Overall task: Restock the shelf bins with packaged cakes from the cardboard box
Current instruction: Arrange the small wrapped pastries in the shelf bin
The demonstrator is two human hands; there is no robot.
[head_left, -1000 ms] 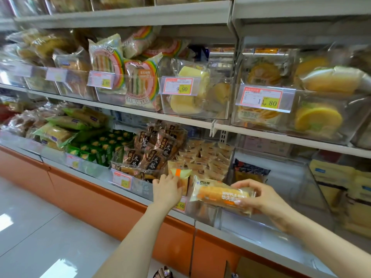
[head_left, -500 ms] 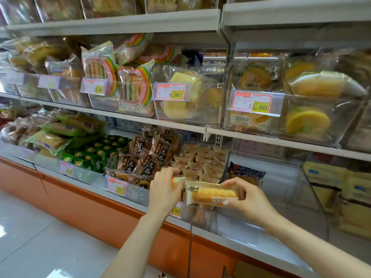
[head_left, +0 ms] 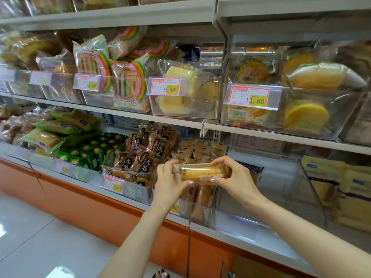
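Golden cake (head_left: 200,173), one, in two hands (head_left: 169,184) (head_left: 237,178)

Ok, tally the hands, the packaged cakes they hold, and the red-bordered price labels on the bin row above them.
Hands: 2 (left hand, right hand)
Packaged cake, held: 1
Red-bordered price labels: 3
Total: 6

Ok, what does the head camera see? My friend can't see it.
The left hand and right hand hold one wrapped cake sideways over a clear bin of similar cakes. More cake bins with price tags fill the shelves.
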